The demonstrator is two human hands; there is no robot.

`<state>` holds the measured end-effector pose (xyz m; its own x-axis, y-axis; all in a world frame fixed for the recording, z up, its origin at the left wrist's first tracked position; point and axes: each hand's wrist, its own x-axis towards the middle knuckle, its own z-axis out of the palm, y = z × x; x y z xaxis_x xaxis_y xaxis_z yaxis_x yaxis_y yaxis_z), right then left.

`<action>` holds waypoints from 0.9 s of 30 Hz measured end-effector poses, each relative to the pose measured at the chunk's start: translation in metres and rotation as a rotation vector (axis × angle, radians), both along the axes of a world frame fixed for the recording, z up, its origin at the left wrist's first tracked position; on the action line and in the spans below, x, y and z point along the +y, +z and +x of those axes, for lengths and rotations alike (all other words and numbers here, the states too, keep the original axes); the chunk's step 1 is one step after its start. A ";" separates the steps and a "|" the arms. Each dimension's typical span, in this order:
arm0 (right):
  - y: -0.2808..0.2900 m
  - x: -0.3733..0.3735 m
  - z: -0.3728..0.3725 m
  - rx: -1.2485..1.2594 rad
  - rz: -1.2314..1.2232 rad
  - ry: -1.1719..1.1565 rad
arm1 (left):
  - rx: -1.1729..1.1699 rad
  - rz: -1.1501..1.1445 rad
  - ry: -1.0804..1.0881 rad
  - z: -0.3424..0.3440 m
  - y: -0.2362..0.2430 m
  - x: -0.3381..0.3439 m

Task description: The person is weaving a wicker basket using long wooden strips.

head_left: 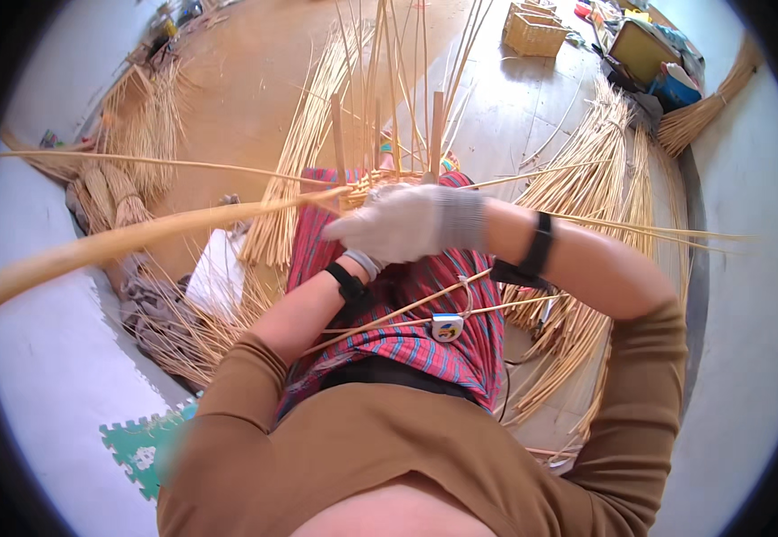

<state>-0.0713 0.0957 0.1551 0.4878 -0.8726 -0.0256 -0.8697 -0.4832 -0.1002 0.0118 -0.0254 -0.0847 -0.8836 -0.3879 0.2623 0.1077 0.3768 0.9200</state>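
Note:
A partly woven wicker basket (pixel 374 185) sits at my lap, with tall thin canes and two flat wooden stakes (pixel 436 134) standing up from it. My right hand (pixel 393 224), in a pale grey knit glove, lies across the basket's near side with its fingers closed; what they grip is hidden. Beneath it is my left hand (pixel 367 261), also gloved, showing little more than its cuff, so its fingers cannot be seen. A long, thick-looking cane (pixel 138 231) runs in from the left to the basket beside my right fingers. A thinner cane (pixel 174 163) crosses above it.
Loose cane bundles lie on the floor at right (pixel 577 188), beyond the basket and at left. A finished wicker basket (pixel 532 31) stands far right. Across my striped red cloth (pixel 443 358) lie more canes and a tape measure (pixel 446 328). White walls flank both sides.

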 end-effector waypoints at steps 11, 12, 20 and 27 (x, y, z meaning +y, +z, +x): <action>-0.003 0.064 -0.054 0.145 -0.768 -0.262 | -0.122 -0.901 0.194 -0.020 0.089 0.049; -0.005 0.075 -0.075 0.223 -0.797 -0.346 | -0.185 -0.796 0.128 -0.018 0.116 0.055; -0.024 0.145 -0.182 -0.171 0.280 -1.012 | -0.104 -0.855 0.276 -0.037 0.120 0.065; -0.060 0.142 -0.187 -0.223 0.507 -1.035 | -0.110 -0.495 0.109 -0.035 0.112 0.047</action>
<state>-0.2587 0.2374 0.0951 -0.4104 -0.7707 -0.4875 -0.7636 0.5827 -0.2783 -0.0227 0.0216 0.0274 -0.8774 -0.3326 0.3458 -0.0438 0.7732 0.6327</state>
